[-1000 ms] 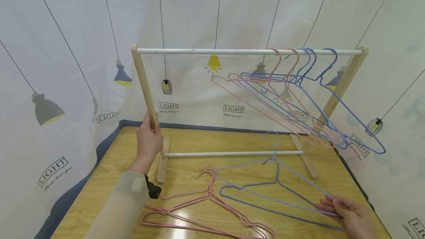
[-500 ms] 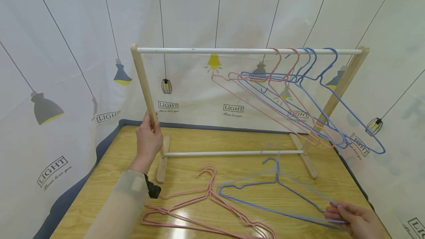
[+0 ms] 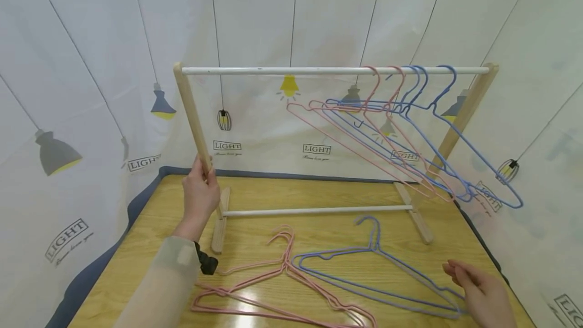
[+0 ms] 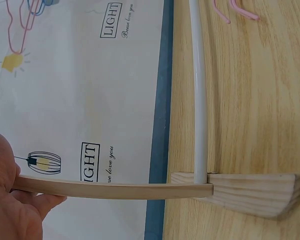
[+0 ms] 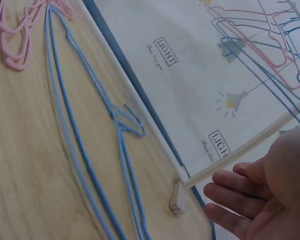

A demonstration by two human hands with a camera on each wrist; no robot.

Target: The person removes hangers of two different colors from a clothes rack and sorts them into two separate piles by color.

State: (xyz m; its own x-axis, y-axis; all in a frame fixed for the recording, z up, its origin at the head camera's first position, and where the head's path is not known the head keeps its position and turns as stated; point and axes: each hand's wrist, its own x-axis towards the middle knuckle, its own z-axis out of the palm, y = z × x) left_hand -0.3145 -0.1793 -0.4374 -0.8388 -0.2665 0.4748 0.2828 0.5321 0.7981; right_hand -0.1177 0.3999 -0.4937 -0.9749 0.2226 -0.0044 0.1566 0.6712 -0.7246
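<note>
Rack [image 3: 273, 71], one: two pink hangers [image 3: 377, 85], three blue hangers [image 3: 477, 153] hung. Table [image 3: 141, 257]: two flat blue hangers [image 3: 374, 249]; flat pink hangers [image 3: 286, 263], at least two. Left hand [image 3: 200, 194] gripping post [image 3: 188, 105]; right hand [image 3: 482, 290] loose, empty, near flat blue hangers.

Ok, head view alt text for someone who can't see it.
A person's left grip holds a wooden rack post; the empty right grip is near two blue hangers lying beside pink ones on a table. More hangers hang on the rack.
</note>
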